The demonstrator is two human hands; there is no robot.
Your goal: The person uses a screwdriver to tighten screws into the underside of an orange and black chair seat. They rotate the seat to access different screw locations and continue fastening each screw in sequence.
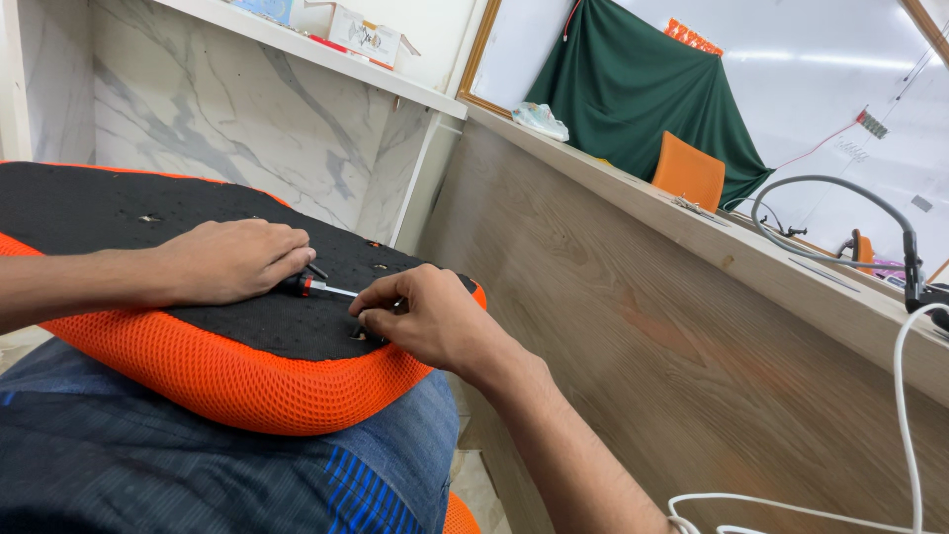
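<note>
Left grip [237, 259] wrapped around black-and-red screwdriver handle [301, 284], steel shaft level across upturned orange mesh seat cushion [247, 381] resting on lap. Right grip [430, 318] pinched together at shaft tip, seemingly steadying it against black fabric underside [119, 213].

A wooden panel [633, 326] runs along the right, topped by a ledge [751, 252]. A dark green cloth [643, 89] hangs behind it, with an orange chair back [689, 173] in front of the cloth. A pale crumpled rag [541, 121] lies on the ledge. A white cable [905, 396] curls at the lower right. A marble wall [227, 119] stands at the left under a shelf [326, 54] bearing a small cardboard box [364, 35].
</note>
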